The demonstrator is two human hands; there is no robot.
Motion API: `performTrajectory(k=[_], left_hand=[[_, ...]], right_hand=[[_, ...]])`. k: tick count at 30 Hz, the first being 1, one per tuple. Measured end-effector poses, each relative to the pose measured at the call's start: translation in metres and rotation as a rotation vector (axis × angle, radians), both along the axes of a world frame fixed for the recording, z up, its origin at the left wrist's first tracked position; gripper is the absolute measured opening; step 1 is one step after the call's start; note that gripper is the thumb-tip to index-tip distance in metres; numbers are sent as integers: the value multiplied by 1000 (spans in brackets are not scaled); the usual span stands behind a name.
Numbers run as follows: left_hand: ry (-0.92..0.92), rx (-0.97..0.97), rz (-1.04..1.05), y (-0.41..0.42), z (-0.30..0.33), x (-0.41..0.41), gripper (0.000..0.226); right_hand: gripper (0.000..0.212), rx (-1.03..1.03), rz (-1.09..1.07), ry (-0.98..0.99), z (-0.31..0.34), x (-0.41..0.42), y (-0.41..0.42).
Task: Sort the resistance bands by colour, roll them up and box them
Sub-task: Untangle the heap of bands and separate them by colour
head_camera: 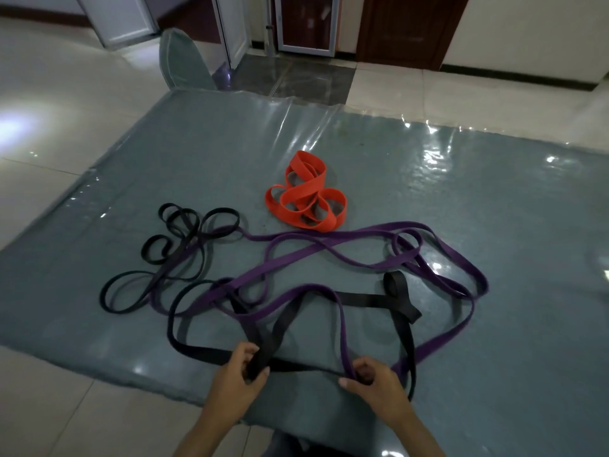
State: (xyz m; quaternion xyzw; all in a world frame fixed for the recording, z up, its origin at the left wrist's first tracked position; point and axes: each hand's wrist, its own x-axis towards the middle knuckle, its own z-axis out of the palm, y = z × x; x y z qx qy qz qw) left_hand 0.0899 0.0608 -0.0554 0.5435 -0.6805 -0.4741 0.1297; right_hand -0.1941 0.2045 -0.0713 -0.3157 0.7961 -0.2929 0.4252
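Left hand [242, 367] pinches the wide black band [273, 328], right hand [369, 379] grips the purple band [329, 291]; best draw them apart slowly, unthreading each crossing.

A domestic interior, probably a dining room, is suggested. A counter [362, 143] draped in grey-green cloth under clear plastic sheeting is seen, with a matching covered chair [183, 61] at its far edge. Glossy pale floor tiles [59, 103] surround it. Dark wooden doors [412, 28] and white-framed glass panels [306, 24] line the top of the frame.
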Motion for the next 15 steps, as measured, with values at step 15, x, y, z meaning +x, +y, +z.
performTrajectory(k=[15], left_hand=[[-454, -297, -198, -74, -3, -20, 75]], right_hand=[[44, -193, -431, -196, 9, -13, -5]])
